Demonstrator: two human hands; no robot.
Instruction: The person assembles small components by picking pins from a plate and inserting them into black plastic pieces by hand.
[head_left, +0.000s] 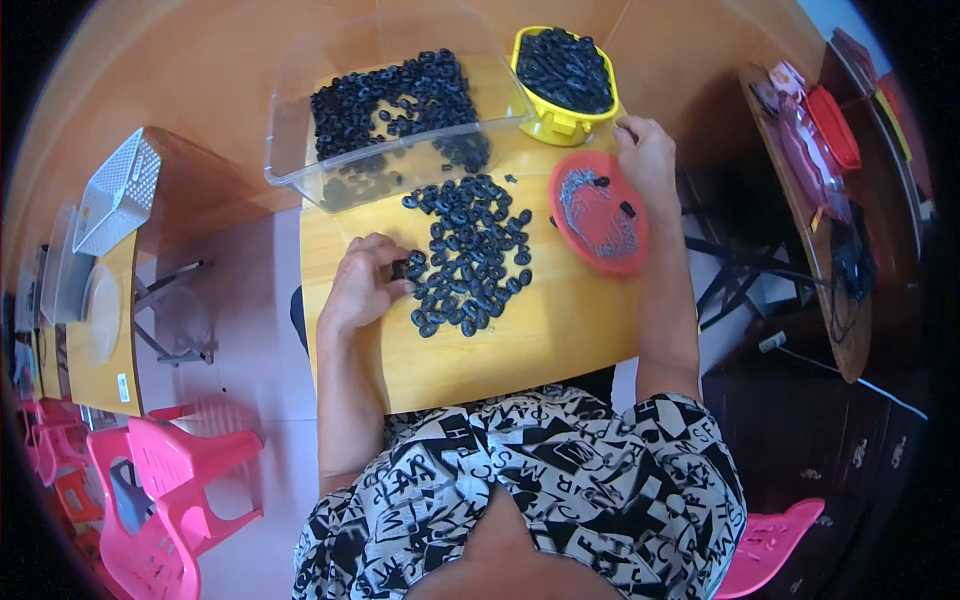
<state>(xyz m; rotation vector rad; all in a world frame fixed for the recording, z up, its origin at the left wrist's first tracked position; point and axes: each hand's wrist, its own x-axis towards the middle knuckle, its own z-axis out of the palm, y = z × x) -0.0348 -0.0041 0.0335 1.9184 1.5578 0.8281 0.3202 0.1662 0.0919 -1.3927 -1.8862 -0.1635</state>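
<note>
My left hand (368, 280) is at the left edge of a spread of small black oval plastic parts (470, 245) on the yellow wooden table (530, 345). Its thumb and fingers are closed on one or more of these parts. Beside the yellow tub (553, 128), heaped with black pieces (565, 70), is my right hand (648, 150). Its fingertips are pinched together, and whatever they hold is too small to make out. Under the right wrist lies a red plastic tray (622, 264) with thin silvery metal pieces and two black parts in it.
A clear plastic bin (290, 178) holding many black parts stands at the table's far left. Pink chairs (190, 480) and a side table with a white basket (120, 190) are on the left. At right, another table (850, 330) bears red and pink items.
</note>
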